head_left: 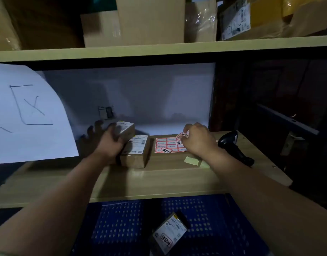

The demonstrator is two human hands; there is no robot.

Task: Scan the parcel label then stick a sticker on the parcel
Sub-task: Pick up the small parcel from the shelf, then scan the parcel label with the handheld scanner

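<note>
My left hand grips a small cardboard parcel with a white label, lifted a little above the wooden shelf. A second labelled parcel lies on the shelf right beside it. My right hand pinches a red-edged sticker at its fingertips, above the red-and-white sticker sheet. One loose sticker lies on the sheet's near edge. The black handheld scanner rests on the shelf to the right of my right hand.
A yellow-green note lies near the sheet. A large white paper with hand-drawn marks hangs at the left. A blue crate below holds a labelled, stickered parcel. Cardboard boxes fill the upper shelf.
</note>
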